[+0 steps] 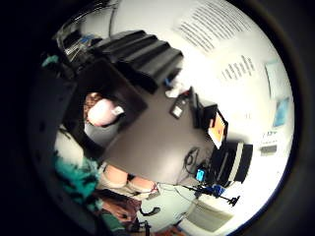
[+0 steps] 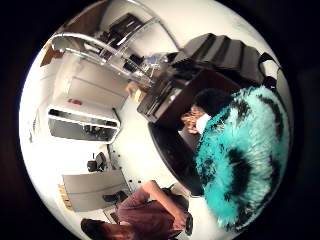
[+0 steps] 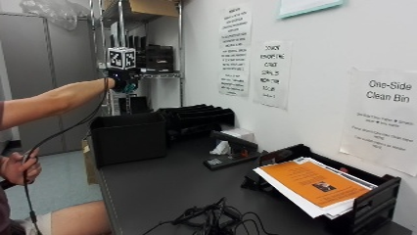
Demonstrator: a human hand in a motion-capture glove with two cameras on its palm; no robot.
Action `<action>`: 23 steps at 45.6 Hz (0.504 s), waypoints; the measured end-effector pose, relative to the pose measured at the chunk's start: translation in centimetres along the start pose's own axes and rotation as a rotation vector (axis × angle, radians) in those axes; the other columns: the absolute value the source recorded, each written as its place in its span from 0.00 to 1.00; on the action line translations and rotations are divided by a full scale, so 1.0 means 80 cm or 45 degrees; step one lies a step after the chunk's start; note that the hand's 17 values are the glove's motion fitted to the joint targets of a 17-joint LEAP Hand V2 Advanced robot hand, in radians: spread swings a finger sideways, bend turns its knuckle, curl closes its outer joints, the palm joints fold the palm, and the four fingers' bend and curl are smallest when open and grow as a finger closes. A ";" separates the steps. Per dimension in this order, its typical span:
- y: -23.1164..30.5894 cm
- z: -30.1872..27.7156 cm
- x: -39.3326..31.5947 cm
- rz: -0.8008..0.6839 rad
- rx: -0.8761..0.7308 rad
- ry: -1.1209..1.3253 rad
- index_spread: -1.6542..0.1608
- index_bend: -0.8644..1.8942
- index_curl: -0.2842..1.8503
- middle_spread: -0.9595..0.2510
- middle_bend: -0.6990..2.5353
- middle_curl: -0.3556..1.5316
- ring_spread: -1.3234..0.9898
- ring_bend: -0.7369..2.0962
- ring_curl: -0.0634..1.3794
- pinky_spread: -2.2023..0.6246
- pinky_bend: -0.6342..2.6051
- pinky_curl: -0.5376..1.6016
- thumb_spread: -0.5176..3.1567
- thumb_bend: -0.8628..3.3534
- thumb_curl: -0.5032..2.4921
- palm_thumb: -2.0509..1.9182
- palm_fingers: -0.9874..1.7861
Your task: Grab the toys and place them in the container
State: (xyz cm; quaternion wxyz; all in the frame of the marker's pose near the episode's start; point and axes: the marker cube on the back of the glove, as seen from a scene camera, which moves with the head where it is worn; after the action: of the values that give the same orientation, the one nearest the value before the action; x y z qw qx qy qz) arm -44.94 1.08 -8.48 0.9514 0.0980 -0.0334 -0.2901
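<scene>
Cables (image 3: 207, 219), tangled, lay nearest on the dark table (image 3: 163, 191); beside them a black paper tray (image 3: 365, 200) w/ an orange sheet (image 3: 310, 180) on top.

Item 1: right hand (image 3: 124, 78), gloved. Your arm was stretched out, hand raised well above the black container (image 3: 127, 138). Fingers: curled round a bit of teal at the palm, as far as the outside view showed; palm views showed no fingers, so the grip itself wasn't confirmed there.

Item 2: teal-and-black furry toy (image 2: 240, 160). It filled much of the thumb-side view, i.e. close against your palm. Fringe of it also in the little-finger-side view (image 1: 74, 177).

Item 3: container, open-topped, stood at the far end of the table, touching nothing I could make out. Looking down from the palm, a pinkish-white item and a brownish one (image 1: 101, 112) lay inside; can't tell what they were.

Item 4: stacked black trays (image 3: 196, 117) just behind the container; a stapler (image 3: 231, 159) mid-table.

Step, by my reading: carry phase, toy up over the container, not yet in. Next you needed to lower straight down over the opening, then uncurl the fingers. Fur may cling to the glove, so check it dropped.
</scene>
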 end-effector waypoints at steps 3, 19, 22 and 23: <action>-0.005 0.012 -0.020 -0.028 0.074 -0.120 0.80 0.75 0.61 0.62 0.61 0.65 0.39 0.68 0.58 0.65 0.50 0.58 0.29 0.20 0.47 0.67 0.60; -0.009 0.101 -0.050 -0.163 -0.268 -0.151 0.80 0.58 0.56 0.64 0.48 0.58 0.45 0.57 0.55 0.71 0.53 0.60 0.38 0.18 0.44 0.60 0.17; -0.005 0.107 -0.048 -0.215 -0.276 -0.171 0.79 0.47 0.50 0.69 0.39 0.52 0.49 0.47 0.49 0.74 0.53 0.57 0.40 0.18 0.41 0.57 0.07; -0.003 0.108 -0.046 -0.215 -0.279 -0.176 0.79 0.45 0.49 0.70 0.37 0.51 0.50 0.45 0.47 0.74 0.53 0.56 0.40 0.18 0.41 0.56 0.09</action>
State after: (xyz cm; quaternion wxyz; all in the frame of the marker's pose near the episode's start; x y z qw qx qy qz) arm -49.19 1.52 -0.09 0.9240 -0.0243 -0.0586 -0.3772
